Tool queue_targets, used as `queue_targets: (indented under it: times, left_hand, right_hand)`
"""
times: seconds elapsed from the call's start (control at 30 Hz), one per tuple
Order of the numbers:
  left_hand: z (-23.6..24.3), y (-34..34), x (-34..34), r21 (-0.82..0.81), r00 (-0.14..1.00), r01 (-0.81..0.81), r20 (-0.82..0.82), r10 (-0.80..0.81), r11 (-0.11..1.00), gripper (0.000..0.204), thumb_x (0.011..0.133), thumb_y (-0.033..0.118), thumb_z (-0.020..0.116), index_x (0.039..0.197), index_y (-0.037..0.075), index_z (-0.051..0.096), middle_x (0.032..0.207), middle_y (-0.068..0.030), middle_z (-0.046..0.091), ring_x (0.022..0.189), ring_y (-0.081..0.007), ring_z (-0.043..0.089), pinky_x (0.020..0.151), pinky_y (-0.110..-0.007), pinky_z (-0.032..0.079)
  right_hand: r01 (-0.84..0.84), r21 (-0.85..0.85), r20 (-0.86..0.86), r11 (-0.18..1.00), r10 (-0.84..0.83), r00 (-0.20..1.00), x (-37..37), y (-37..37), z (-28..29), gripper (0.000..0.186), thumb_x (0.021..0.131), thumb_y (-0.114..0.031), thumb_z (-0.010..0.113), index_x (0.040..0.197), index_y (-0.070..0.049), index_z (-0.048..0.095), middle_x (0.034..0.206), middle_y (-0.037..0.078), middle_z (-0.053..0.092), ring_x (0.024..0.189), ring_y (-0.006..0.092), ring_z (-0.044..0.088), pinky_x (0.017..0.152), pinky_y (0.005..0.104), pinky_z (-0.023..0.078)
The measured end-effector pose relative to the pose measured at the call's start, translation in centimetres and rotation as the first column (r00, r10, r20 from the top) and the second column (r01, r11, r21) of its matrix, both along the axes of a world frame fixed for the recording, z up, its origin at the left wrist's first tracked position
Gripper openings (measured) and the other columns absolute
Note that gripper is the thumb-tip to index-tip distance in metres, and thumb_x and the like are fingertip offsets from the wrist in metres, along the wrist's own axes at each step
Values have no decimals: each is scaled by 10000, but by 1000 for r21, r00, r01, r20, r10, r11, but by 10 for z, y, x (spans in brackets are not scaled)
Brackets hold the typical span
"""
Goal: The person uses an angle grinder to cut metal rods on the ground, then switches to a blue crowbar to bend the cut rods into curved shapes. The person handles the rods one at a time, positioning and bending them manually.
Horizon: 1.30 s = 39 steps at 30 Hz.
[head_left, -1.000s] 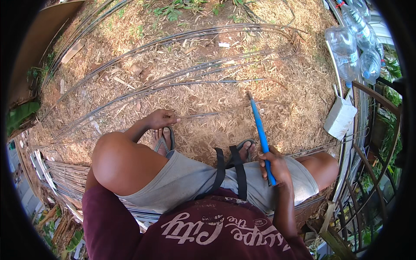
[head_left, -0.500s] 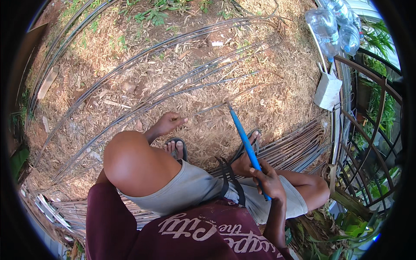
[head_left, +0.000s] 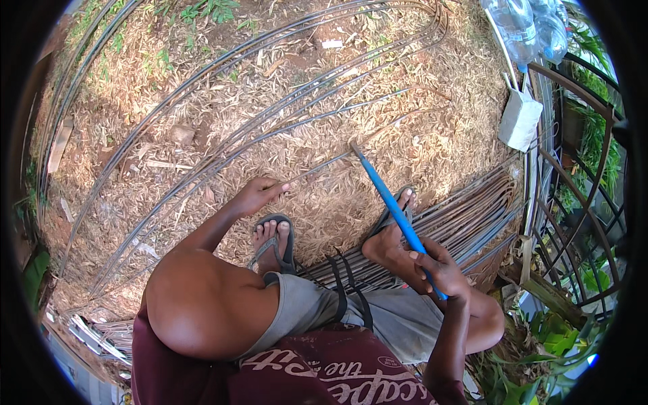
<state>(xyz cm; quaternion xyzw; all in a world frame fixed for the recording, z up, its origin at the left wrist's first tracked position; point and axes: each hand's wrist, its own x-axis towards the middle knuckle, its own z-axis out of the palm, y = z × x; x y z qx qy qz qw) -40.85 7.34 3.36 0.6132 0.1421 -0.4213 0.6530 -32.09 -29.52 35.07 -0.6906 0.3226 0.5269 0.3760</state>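
My left hand [head_left: 262,194] is closed on a thin steel rod [head_left: 317,167] low over the ground, in front of my left foot. A long blue bar tool [head_left: 395,206] slants from my right hand [head_left: 442,271] out to that rod. Its narrow dark tip meets the rod; exactly how it grips there is too small to tell. Beyond the tip, a rusty stretch of rod [head_left: 405,118] runs off to the far right. My right fingers wrap round the tool's near end, above my right leg.
Long bent steel rods [head_left: 236,128] curve across dry leaves ahead. More rods [head_left: 472,216] lie bundled by my right foot. At right stand a white block [head_left: 520,120], plastic bottles [head_left: 516,30] and a metal lattice [head_left: 580,196]. A wood piece [head_left: 61,145] lies left.
The view has shifted, showing more of my left forearm. My right hand has swung the tool's handle outward to the right. Both hands keep their holds.
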Motion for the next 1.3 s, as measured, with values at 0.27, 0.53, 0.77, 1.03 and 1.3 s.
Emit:
queue_targets:
  times: [0.27,0.53,0.77,1.03,1.3]
  left_hand:
    - [4,45,-33,3,942,198,-278,-189,980,688,1039,634,608,665,57,633,603,-2,505,649,-108,499,633,-311,431]
    - [8,62,-65,36,948,151,-287,-134,988,696,1040,641,599,653,63,626,593,-2,497,618,-122,481,617,-324,428]
    - [9,57,-68,108,954,146,-280,-111,983,704,1040,647,591,642,67,620,585,-1,489,591,-134,464,602,-335,426]
    - [9,53,-63,176,898,264,-404,-175,948,481,1071,406,623,1375,40,693,1277,-147,743,1192,-240,671,1012,-376,531]
    - [20,44,-65,351,959,160,-276,-62,923,584,1025,579,610,1265,75,780,1264,-182,757,1181,-243,692,1037,-385,505]
  right_hand:
    - [50,-45,-19,998,-51,999,-4,15,5,284,1038,-262,687,1145,-3,636,698,3,532,498,89,495,435,252,391]
    - [345,-17,39,939,-344,938,-75,83,-22,192,1028,-174,628,1137,-32,558,688,31,526,442,127,483,405,277,405]
    - [260,-34,27,965,-259,965,-51,56,-8,235,1020,-179,598,1158,9,570,622,21,484,406,123,451,383,256,389]
    - [437,35,-47,899,-436,899,-56,78,-22,282,1040,-252,623,1154,-1,561,654,28,524,413,153,494,393,279,404]
    - [443,3,48,896,-443,895,-58,137,-29,255,1041,-245,607,1041,-1,534,653,25,527,408,159,493,383,303,409]
